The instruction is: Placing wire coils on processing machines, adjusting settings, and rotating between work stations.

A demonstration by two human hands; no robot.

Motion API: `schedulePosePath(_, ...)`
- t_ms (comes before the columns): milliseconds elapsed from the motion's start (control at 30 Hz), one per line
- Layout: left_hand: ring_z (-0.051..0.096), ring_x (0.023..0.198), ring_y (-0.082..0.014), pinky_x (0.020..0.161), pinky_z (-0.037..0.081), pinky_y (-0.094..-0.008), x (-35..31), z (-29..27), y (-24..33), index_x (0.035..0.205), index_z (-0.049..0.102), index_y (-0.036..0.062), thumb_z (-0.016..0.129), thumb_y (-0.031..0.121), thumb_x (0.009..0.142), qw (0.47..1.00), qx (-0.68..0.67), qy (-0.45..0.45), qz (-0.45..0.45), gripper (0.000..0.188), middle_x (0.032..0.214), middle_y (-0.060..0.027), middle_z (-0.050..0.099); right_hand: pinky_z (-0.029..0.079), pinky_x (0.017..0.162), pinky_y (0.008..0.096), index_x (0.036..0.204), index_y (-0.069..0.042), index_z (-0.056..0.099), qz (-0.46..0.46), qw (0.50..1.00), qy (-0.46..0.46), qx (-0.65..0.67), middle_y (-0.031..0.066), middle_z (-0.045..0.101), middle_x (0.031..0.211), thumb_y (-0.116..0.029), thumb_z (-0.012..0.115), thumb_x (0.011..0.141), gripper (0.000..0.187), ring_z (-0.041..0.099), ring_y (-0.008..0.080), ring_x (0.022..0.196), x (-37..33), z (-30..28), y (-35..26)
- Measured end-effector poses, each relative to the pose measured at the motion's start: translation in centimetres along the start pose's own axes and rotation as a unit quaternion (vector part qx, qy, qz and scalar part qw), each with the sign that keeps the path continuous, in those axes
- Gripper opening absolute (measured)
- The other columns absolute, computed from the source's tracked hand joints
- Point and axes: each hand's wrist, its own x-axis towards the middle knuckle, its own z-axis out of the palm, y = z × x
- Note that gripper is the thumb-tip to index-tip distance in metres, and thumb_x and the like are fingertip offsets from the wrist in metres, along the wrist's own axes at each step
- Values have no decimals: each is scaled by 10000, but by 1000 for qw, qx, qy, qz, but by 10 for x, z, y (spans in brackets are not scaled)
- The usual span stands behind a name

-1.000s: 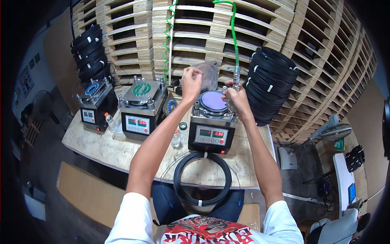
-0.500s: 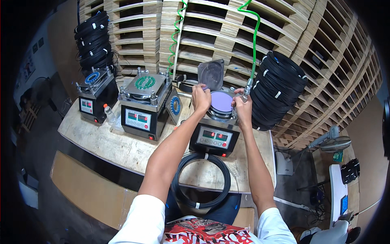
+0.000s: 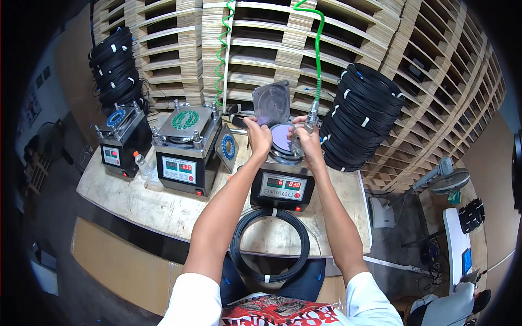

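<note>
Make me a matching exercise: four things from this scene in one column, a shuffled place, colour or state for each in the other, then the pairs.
Column one
1. Right hand
2. Round disc on the right machine
3. Capped plastic bottle
4. Large black coil nearest the person's body

Column two
A. between the left machine and the middle machine
B. reaching past the near edge of the bench
C. closed around a metal tool at the end of a green hose
D. light purple

Pairs: 1-C, 2-D, 3-A, 4-B
</note>
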Motion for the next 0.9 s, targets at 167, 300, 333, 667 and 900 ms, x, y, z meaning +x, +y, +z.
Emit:
schedulePosePath(167, 589, 976, -544, 871, 409, -589, 0, 1, -7, 1149, 350, -1, 453, -49, 832, 999, -36, 17, -5, 337, 983, -343, 578, 563, 696, 317, 1070, -55, 535, -16, 997, -5, 69, 87, 644, 890, -54, 504, 916, 157, 656, 154, 766, 13, 32, 10)
schedulePosePath(300, 588, 1002, -519, 888, 420, -566, -2, 1, -3, 1154, 400, -7, 460, -63, 819, 999, -39, 15, -15, 346, 1023, -328, 584, 543, 657, 302, 1029, -41, 537, -81, 994, 14, 77, 79, 631, 865, -22, 501, 904, 132, 636, 148, 725, 31, 43, 2)
schedulePosePath(333, 588, 1002, -519, 888, 420, -566, -1, 0, -7, 1154, 400, -7, 460, -63, 819, 999, -39, 15, -15, 346, 1023, -328, 584, 522, 638, 278, 1011, -28, 550, -94, 989, 30, 111, 74, 631, 850, 1, 501, 897, 127, 630, 141, 705, 35, 46, -3)
schedulePosePath(667, 577, 1165, -404, 1029, 437, -437, 1, -5, -12, 1216, 602, -43, 486, -75, 789, 998, -8, -41, 38, 444, 1228, -245, 604, 501, 623, 264, 964, -30, 550, -113, 990, 66, 47, 46, 582, 799, 22, 487, 913, 97, 582, 113, 670, 59, 7, 4)
schedulePosePath(900, 586, 1155, -422, 1030, 438, -420, 5, -3, -9, 1180, 605, -96, 474, -49, 750, 995, -17, -81, 49, 452, 1228, -266, 597, 552, 774, 322, 1022, -44, 561, -73, 996, 45, 7, 86, 647, 902, -53, 510, 916, 119, 670, 172, 820, 62, -43, -4)
